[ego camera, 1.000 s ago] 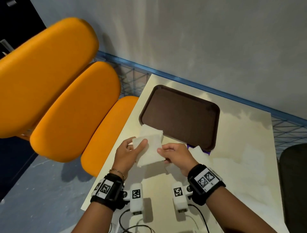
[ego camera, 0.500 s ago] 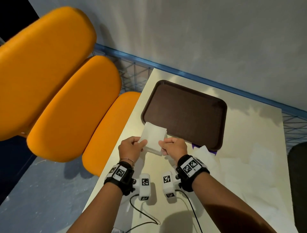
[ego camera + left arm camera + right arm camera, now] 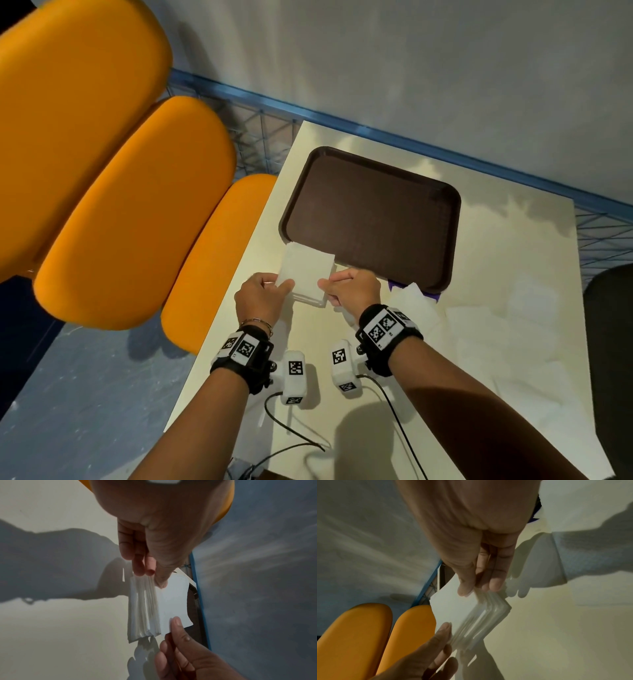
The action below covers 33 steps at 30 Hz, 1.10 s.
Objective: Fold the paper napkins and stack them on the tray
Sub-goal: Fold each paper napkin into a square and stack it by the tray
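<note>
A folded white napkin (image 3: 306, 272) with several layers is held between both hands, just above the table and in front of the near left corner of the dark brown tray (image 3: 376, 219). My left hand (image 3: 265, 294) pinches its near left corner, thumb on top. My right hand (image 3: 349, 287) pinches its near right corner. In the left wrist view the folded napkin (image 3: 171, 599) shows its stacked edges below my left hand (image 3: 154, 574). In the right wrist view my right hand (image 3: 479, 586) pinches the folded napkin (image 3: 457, 608). Nothing lies on the tray.
More unfolded white napkins (image 3: 418, 305) lie on the cream table (image 3: 513, 274) right of my right hand. Orange padded chairs (image 3: 137, 212) stand close on the left. A grey wall and blue wire rail (image 3: 445, 150) run behind the table. A dark chair (image 3: 613, 342) is at right.
Both hands have carried the napkin forward towards the tray's near left corner, and it now looks neater and flatter, with a hand pinching each near corner.
</note>
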Available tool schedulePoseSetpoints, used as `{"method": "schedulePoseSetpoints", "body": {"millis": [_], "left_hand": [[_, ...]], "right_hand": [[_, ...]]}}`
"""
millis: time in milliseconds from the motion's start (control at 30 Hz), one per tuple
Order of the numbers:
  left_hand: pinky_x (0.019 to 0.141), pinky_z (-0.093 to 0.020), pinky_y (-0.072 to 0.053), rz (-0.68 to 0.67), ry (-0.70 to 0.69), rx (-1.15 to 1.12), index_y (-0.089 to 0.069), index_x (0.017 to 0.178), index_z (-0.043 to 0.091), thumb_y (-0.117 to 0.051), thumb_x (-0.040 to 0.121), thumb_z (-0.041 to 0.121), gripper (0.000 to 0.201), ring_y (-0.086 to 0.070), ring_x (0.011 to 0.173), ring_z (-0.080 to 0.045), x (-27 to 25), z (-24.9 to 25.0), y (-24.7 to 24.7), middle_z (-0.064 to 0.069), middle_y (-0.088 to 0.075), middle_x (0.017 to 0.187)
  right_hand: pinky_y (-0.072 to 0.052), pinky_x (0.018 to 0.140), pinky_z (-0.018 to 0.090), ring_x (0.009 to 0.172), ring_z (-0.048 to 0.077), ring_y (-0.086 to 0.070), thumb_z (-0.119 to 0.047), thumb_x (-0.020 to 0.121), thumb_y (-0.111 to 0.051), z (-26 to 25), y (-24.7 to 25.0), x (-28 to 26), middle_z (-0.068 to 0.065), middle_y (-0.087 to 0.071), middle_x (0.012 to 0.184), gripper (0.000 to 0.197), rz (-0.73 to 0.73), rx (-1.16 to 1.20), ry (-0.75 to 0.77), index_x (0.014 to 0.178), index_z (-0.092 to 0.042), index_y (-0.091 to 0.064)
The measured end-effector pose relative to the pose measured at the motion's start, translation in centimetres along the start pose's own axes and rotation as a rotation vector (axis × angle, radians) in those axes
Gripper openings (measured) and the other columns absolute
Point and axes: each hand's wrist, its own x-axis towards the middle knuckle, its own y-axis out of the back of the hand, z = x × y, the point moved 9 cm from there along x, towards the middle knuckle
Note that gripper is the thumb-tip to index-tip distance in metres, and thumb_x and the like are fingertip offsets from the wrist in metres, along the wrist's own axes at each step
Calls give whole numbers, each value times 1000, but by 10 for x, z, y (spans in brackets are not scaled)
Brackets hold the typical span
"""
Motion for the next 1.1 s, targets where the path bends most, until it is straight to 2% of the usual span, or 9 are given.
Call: {"method": "schedulePoseSetpoints", "body": {"millis": [67,167,267,367,500,667,867,967,1100], "left_hand": [[84,-37,-57,40,26,5,-66,112,23,-87,77,47,48,-69,94,-22,-3,0,6,3,-70,98],[83,-42,-60,60,62,-71,-60,110,26,-88,71,52,54,-71,92,-23,-8,-5,11,5,-69,92],[77,-34,-56,13,-10,-49,-64,99,26,-85,78,49,38,-68,86,-17,-25,-1,9,7,-69,87],[71,-25,-52,-161,-109,28,-73,84,26,-83,84,38,16,-68,81,-6,-48,-3,-15,13,-75,82],[72,-9,-49,-389,-194,230,-79,84,30,-74,85,26,6,-71,88,-1,-79,-19,-60,21,-76,86],[90,-31,-50,-443,-332,490,-62,123,25,-73,83,49,48,-57,110,-16,-105,-15,-116,6,-57,119],[96,-36,-50,-363,-415,660,-53,130,20,-76,88,44,54,-55,118,-25,-119,8,-154,-2,-62,123],[91,-35,-53,-374,-297,637,-62,108,23,-76,87,43,32,-63,107,-23,-117,5,-155,1,-70,108],[67,-25,-43,-413,-211,508,-58,79,26,-75,86,41,24,-63,86,-18,-124,6,-151,7,-63,84]], "right_hand": [[-58,62,35,63,20,-68,-25,68,-99,-4,13,-2,7,-79,81,31,26,-21,42,87,-16,-76],[-60,88,36,94,17,-71,-31,71,-95,-3,47,-14,-2,-76,100,42,23,-324,157,105,-17,-74],[-55,95,35,110,19,-64,-36,75,-91,27,72,-30,-3,-65,116,55,-33,-802,233,121,-24,-65],[-50,101,31,125,21,-54,-35,79,-91,65,85,-40,1,-52,133,72,-85,-1004,223,140,-27,-54],[-46,97,23,125,18,-54,-33,83,-89,79,95,-47,0,-49,133,70,-37,-980,306,142,-26,-53],[-46,100,25,126,16,-52,-37,85,-86,81,91,-57,-3,-50,133,63,-39,-964,419,139,-27,-55],[-40,114,24,134,12,-49,-23,90,-83,97,87,-74,-8,-55,144,59,-217,-909,569,145,-23,-61],[-45,115,29,130,9,-56,-18,88,-83,105,106,-74,-11,-59,140,54,-196,-762,531,138,-24,-65],[-57,100,36,112,4,-64,-25,85,-86,111,148,-69,-16,-61,123,47,-57,-500,351,128,-28,-66]]}}
